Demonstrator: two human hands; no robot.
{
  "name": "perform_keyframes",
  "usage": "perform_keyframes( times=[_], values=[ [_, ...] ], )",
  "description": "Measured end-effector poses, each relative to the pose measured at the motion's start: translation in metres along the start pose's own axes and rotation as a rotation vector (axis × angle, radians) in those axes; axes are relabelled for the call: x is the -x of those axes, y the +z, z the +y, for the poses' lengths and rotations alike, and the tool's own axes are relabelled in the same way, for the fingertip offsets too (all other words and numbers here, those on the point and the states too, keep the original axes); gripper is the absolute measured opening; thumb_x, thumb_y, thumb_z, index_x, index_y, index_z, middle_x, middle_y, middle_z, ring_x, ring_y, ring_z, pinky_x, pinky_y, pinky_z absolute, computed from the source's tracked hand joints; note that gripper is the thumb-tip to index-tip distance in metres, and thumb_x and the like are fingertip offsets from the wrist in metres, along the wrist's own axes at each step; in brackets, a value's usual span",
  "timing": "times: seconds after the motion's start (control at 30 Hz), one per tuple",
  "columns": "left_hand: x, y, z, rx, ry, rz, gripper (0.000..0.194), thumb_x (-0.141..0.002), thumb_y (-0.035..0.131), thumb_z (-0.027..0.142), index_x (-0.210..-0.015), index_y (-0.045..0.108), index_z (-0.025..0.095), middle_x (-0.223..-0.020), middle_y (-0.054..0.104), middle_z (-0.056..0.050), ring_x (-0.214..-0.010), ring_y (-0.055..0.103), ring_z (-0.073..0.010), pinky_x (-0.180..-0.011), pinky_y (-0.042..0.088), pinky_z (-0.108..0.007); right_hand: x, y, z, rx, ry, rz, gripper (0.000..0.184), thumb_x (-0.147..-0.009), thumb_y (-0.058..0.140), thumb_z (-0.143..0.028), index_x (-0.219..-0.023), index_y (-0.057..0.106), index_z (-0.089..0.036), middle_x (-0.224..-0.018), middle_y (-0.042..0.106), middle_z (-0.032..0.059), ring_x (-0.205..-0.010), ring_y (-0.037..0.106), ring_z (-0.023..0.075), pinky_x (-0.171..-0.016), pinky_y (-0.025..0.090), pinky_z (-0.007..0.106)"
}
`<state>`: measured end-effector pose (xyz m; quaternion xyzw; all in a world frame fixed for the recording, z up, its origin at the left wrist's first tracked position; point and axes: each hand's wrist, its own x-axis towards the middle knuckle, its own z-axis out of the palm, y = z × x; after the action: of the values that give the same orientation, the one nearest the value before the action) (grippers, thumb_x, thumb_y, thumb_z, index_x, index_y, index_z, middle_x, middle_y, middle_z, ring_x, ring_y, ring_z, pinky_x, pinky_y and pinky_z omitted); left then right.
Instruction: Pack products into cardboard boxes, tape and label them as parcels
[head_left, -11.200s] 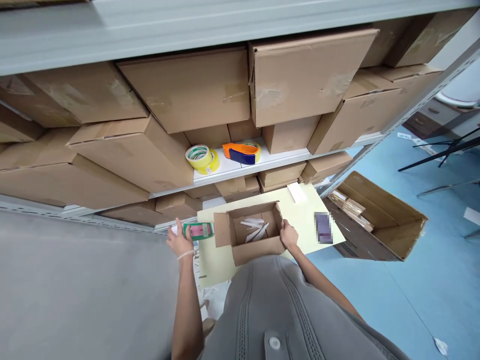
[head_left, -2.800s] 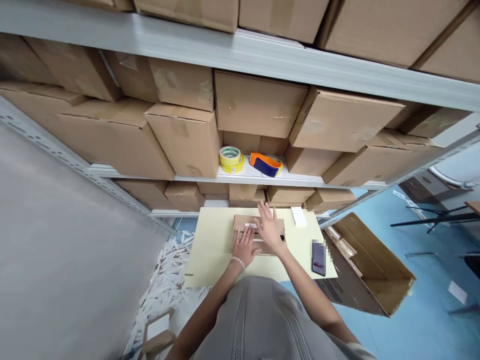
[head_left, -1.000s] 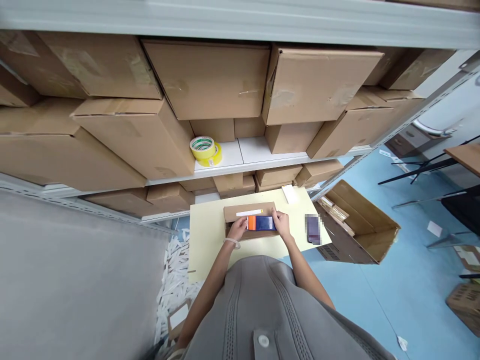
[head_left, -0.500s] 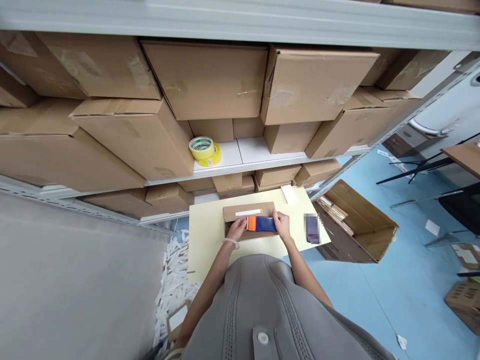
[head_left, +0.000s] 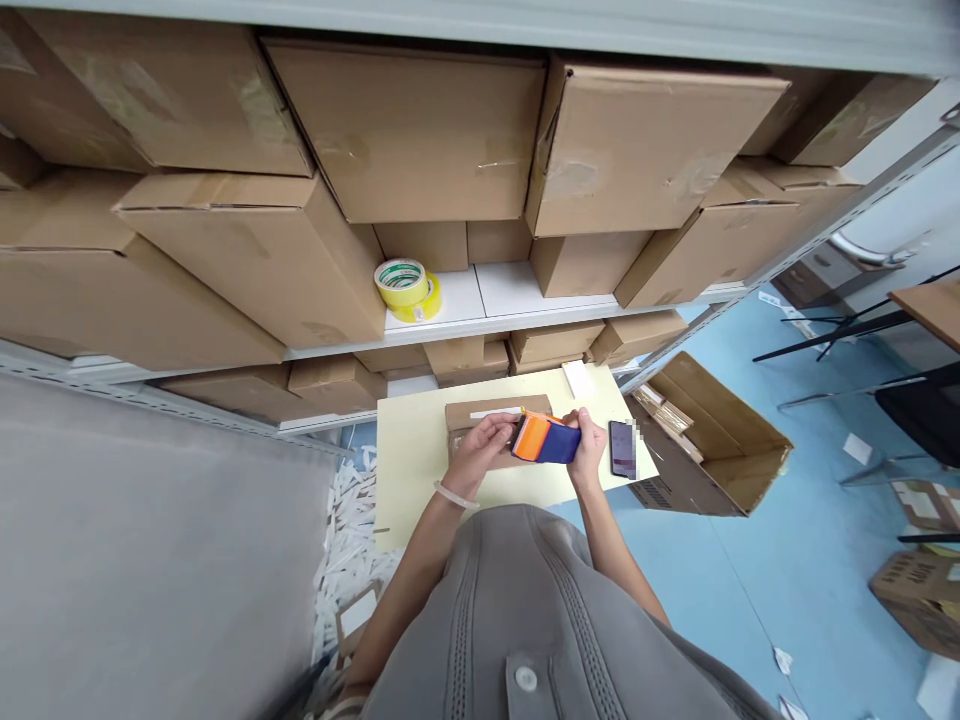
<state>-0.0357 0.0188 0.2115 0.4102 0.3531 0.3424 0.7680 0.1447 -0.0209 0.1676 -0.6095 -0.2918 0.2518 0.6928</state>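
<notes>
My left hand [head_left: 486,442] and my right hand [head_left: 589,447] both grip an orange and dark blue tape dispenser [head_left: 546,439], holding it tilted just above a closed cardboard box [head_left: 491,414]. The box lies on a pale yellow board [head_left: 416,480], and a strip of white tape runs along its top. The dispenser and my hands hide the box's middle. A smartphone [head_left: 622,449] lies on the board just right of my right hand.
Cardboard cartons fill the metal shelves ahead, and a yellow tape roll [head_left: 405,288] stands on a white shelf [head_left: 457,305]. An open carton [head_left: 712,445] lies right of the board. White sticks [head_left: 349,570] are heaped on the floor at left.
The open box has been shut, and the dispenser has come from the shelf into my hands. It has lifted from the box top and tilted within the last half second.
</notes>
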Motion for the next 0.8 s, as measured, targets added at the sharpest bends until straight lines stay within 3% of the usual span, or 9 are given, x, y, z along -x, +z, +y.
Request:
perform_keyframes(
  times=[0.13,0.43,0.57,0.7,0.8],
  values=[
    [0.012,0.012,0.017,0.033,0.041,-0.006,0.041,-0.070,0.080,0.039,-0.102,0.065,0.018,-0.093,0.063,-0.003,-0.091,0.059,-0.0152,-0.083,0.047,-0.028,0.003,0.007,-0.017,-0.135,-0.038,-0.049,0.057,-0.090,0.044,-0.058,-0.046,0.035,-0.023,-0.047,0.033,-0.0039,-0.048,0.037,0.0125,-0.054,0.037,0.030],
    [0.033,0.028,0.043,0.066,-0.002,-0.194,0.039,-0.078,0.074,0.033,-0.113,0.063,0.019,-0.114,0.063,-0.010,-0.109,0.057,-0.0203,-0.088,0.045,-0.031,0.007,0.014,-0.040,-0.284,-0.066,-0.115,0.057,-0.092,0.045,-0.049,-0.043,0.033,-0.023,-0.042,0.029,-0.0047,-0.045,0.033,0.0127,-0.054,0.037,0.032],
    [0.036,0.029,0.051,0.023,-0.020,-0.222,0.040,-0.080,0.072,0.035,-0.115,0.062,0.019,-0.106,0.067,-0.010,-0.096,0.060,-0.0184,-0.078,0.045,-0.028,0.006,0.012,-0.048,-0.299,-0.106,-0.117,0.056,-0.092,0.045,-0.044,-0.041,0.034,-0.023,-0.041,0.029,-0.0041,-0.045,0.033,0.0131,-0.054,0.035,0.033],
    [0.035,0.028,0.052,-0.023,-0.049,-0.249,0.041,-0.080,0.071,0.037,-0.114,0.062,0.017,-0.085,0.065,-0.004,-0.076,0.056,-0.0125,-0.073,0.043,-0.027,0.000,0.004,-0.056,-0.278,-0.163,-0.113,0.055,-0.092,0.045,-0.042,-0.040,0.039,-0.023,-0.041,0.032,-0.0028,-0.046,0.034,0.0138,-0.054,0.034,0.033],
    [0.033,0.030,0.048,-0.021,-0.044,-0.269,0.038,-0.081,0.070,0.038,-0.112,0.062,0.017,-0.080,0.061,-0.001,-0.073,0.053,-0.0109,-0.073,0.042,-0.026,-0.003,0.000,-0.059,-0.293,-0.192,-0.130,0.055,-0.092,0.047,-0.042,-0.041,0.042,-0.023,-0.041,0.033,-0.0027,-0.046,0.034,0.0136,-0.054,0.033,0.033]
  ],
)
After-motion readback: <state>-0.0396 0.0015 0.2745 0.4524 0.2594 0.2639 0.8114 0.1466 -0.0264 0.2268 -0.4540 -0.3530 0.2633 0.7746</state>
